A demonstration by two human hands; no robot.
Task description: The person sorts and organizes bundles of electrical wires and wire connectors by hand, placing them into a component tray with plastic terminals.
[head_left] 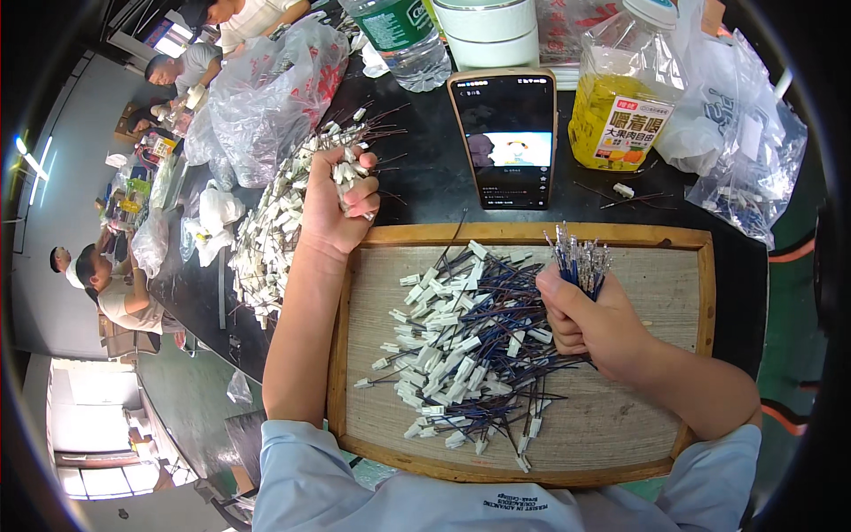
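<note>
My left hand is raised past the tray's far left corner, its fingers curled around several white plastic connectors. Beside it a large heap of white connectors with thin dark wires covers the table. Over the tray, my right hand is closed around a bundle of dark blue wires, whose silvery metal terminals point up and away from me. Left of that fist, a loose pile of white connectors with blue and brown wires lies in the wood-framed tray.
A phone with a lit screen stands upright behind the tray. Further back are a water bottle, a white container and a jug of yellow drink. Plastic bags lie far left and far right. Other people sit along the table at left.
</note>
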